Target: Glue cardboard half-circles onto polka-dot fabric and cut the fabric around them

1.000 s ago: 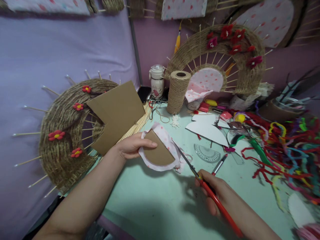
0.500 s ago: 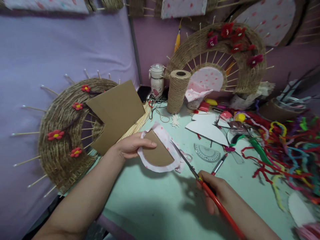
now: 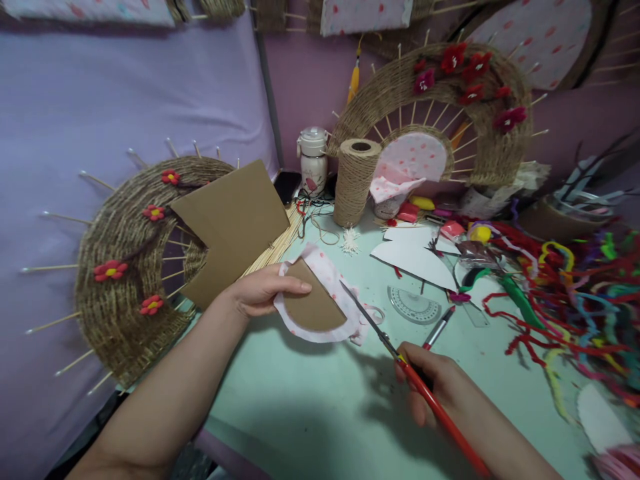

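My left hand (image 3: 265, 291) grips a brown cardboard half-disc (image 3: 315, 301) together with white fabric dotted in pink (image 3: 320, 265), thumb on top of the card. The fabric sticks out past the card all around, loose and crumpled at its right end. In my right hand (image 3: 425, 383) is a pair of scissors (image 3: 387, 341) with red handles. Their blades point up and left, reaching over the fabric's right part beside the card's straight edge. Whether the blades touch the cloth, I cannot tell.
A jute twine spool (image 3: 354, 183) and a white bottle (image 3: 313, 162) stand behind. Woven fans with felt flowers (image 3: 123, 273) flank the table, one under a cardboard sheet (image 3: 235, 227). A protractor (image 3: 414, 305), a red-tipped pen (image 3: 440, 328) and colourful pipe cleaners (image 3: 580, 313) lie at right.
The fabric-edged card and my left hand have shifted very slightly left. The scissors stay in almost the same place in my right hand.
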A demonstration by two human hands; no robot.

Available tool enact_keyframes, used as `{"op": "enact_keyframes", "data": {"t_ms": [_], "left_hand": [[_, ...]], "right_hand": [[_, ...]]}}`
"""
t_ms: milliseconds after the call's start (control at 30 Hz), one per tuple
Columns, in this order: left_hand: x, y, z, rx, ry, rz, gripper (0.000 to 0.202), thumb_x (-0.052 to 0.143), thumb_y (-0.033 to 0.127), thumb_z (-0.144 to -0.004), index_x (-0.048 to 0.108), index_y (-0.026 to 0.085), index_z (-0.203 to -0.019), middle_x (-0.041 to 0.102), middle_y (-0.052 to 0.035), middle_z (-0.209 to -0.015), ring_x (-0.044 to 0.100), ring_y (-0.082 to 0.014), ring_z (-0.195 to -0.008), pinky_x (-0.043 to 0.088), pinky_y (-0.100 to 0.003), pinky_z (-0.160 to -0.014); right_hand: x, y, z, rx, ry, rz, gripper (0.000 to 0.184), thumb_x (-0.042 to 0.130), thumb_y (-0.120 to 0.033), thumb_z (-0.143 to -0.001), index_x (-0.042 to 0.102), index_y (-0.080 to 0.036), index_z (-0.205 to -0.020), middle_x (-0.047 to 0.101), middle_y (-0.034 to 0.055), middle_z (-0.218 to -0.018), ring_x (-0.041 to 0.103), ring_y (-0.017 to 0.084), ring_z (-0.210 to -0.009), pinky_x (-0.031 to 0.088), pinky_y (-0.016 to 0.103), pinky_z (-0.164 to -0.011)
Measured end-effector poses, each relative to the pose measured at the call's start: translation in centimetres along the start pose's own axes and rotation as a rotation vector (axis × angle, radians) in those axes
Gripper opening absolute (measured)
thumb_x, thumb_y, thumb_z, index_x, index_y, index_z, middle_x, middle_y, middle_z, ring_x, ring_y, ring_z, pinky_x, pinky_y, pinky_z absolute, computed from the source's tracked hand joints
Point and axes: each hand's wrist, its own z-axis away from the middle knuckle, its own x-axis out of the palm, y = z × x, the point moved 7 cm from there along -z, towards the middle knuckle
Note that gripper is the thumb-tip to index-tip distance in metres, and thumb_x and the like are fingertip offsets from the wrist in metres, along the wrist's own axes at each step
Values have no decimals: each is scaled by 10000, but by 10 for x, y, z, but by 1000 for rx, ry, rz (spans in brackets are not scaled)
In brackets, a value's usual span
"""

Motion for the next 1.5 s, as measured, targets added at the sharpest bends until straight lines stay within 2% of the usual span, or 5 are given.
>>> {"op": "enact_keyframes", "data": {"t_ms": [267, 600, 933, 1267, 1500], "left_hand": [[8, -6, -1, -54, -45, -3, 319, 844, 176, -611, 718, 115, -897, 763, -110, -873, 717, -185, -772, 559, -270, -762], [15, -10, -2, -90, -71, -14, 299, 836, 172, -625, 731, 117, -899, 764, -103, -890, 713, -182, -778, 553, -264, -761], [13, -10, -3, -74, -67, 8, 333, 848, 183, -616, 732, 121, -923, 762, -105, -909, 708, -183, -806, 540, -274, -786], [18, -13, -3, -103, -97, 8, 319, 856, 184, -610, 739, 124, -901, 764, -86, -895, 704, -177, -799, 531, -271, -783], [22, -17, -3, -124, -125, -19, 410, 865, 202, -607, 717, 106, -976, 760, -105, -917, 701, -177, -812, 525, -278, -796]], "right_hand": [[6, 12, 2, 45, -45, -61, 117, 447, -173, -715, 459, -248, -804, 594, -85, -484, 584, 124, -465, 265, 193, -422], [4, 1, 2, 6, -27, 10, 105, 438, -167, -680, 426, -248, -745, 594, -87, -497, 596, 142, -503, 351, 215, -499], [1, -6, -3, -4, 17, 11, 37, 432, -243, -630, 397, -237, -643, 562, -68, -473, 564, 132, -492, 311, 227, -504], [6, 7, 1, 14, -39, -25, 138, 431, -128, -679, 433, -240, -759, 578, -92, -481, 561, 120, -473, 307, 201, -473], [9, 7, -1, -1, -72, -6, 171, 435, -107, -676, 424, -246, -774, 627, -85, -525, 591, 125, -495, 324, 195, -464]]}}
